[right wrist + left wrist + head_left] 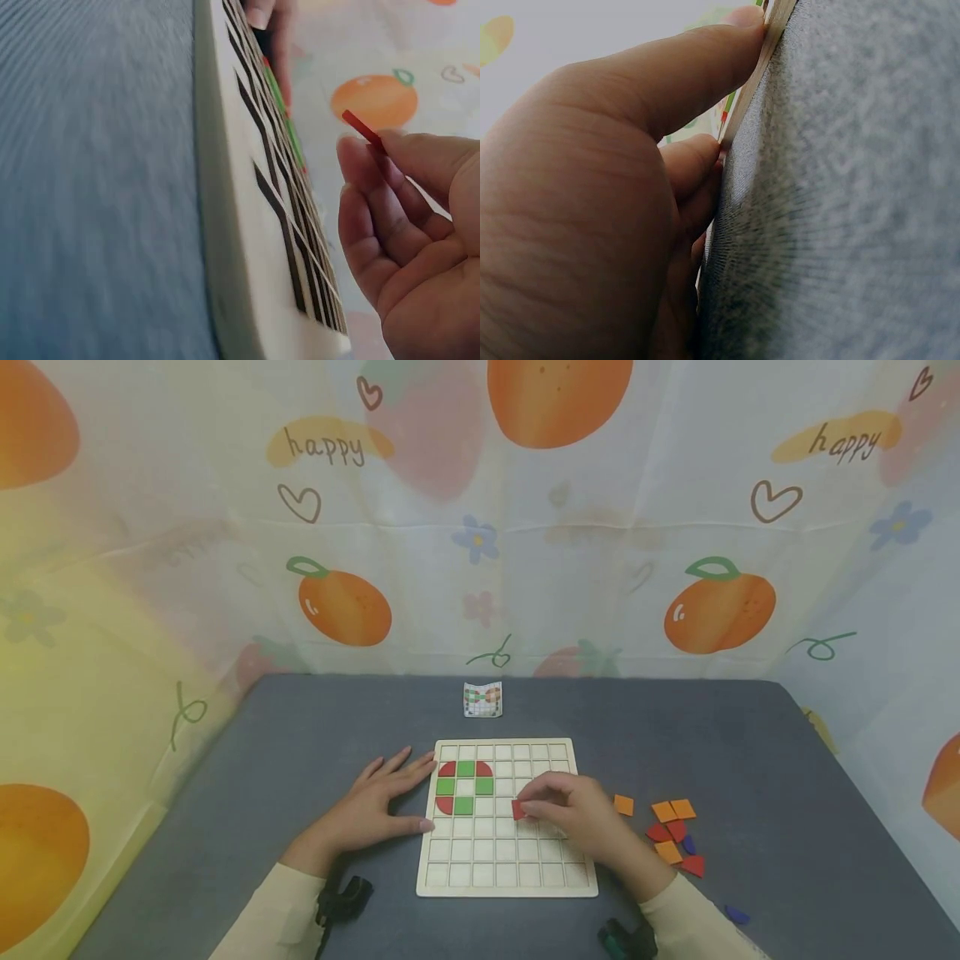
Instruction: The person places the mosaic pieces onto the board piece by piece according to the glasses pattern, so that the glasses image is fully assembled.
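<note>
Your right hand (570,806) has a narrow grip, with thumb and fingers pinching a red piece (517,809) above the middle of the white grid board (506,892) and apart from it. Your left hand (371,806) is spread wide along the board's left side, thumb and fingertips at its edge, gripping nothing.

The red piece is thin and held near one end, so it could twist or slip if your pinch loosens. Set down askew, it might ride up on a cell's raised border. If your left hand lets up, a sideways push could slide the board and jar the red and green pieces (465,768) lying in its upper left.

Your right hand hides several cells from the head view. Just beyond it lies a lone orange square (623,805), which your forearm could brush; farther right are more orange squares (668,852), red pieces (693,866) and blue pieces (737,915). A small pattern card (482,700) lies behind the board on the grey table (337,718).
</note>
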The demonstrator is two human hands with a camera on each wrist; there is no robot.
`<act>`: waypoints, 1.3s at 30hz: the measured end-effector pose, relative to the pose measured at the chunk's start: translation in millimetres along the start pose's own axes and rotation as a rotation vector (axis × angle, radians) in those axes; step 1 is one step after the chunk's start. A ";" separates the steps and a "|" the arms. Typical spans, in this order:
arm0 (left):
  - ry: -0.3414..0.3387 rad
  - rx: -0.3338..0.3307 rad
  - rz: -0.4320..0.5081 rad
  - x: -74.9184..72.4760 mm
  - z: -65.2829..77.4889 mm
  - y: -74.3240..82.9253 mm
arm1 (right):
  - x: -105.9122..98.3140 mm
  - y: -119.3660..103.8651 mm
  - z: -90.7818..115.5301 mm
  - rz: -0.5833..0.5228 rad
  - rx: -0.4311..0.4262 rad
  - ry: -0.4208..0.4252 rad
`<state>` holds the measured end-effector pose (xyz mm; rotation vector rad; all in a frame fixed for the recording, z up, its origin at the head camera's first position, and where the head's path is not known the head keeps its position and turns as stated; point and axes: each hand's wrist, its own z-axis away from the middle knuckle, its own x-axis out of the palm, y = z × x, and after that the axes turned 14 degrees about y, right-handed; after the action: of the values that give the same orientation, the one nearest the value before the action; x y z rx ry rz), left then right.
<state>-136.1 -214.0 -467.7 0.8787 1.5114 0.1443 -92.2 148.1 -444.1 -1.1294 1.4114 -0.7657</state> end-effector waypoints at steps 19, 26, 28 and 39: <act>0.003 0.007 -0.003 1.9 -1.1 -0.9 | 48.5 -6.0 -17.8 0.071 0.094 0.006; 0.014 0.009 -0.007 1.4 -1.4 0.2 | 54.6 -8.8 -19.2 0.122 0.079 0.025; 0.015 0.008 -0.006 1.0 -1.3 1.2 | 56.0 -8.5 -19.5 0.128 0.075 0.030; 0.019 -0.005 -0.003 1.2 -0.8 2.5 | 57.6 -9.1 -19.3 0.124 0.096 0.047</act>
<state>-135.6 -211.2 -467.1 0.8730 1.5288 0.1548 -104.8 88.6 -452.8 -0.9465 1.4547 -0.7671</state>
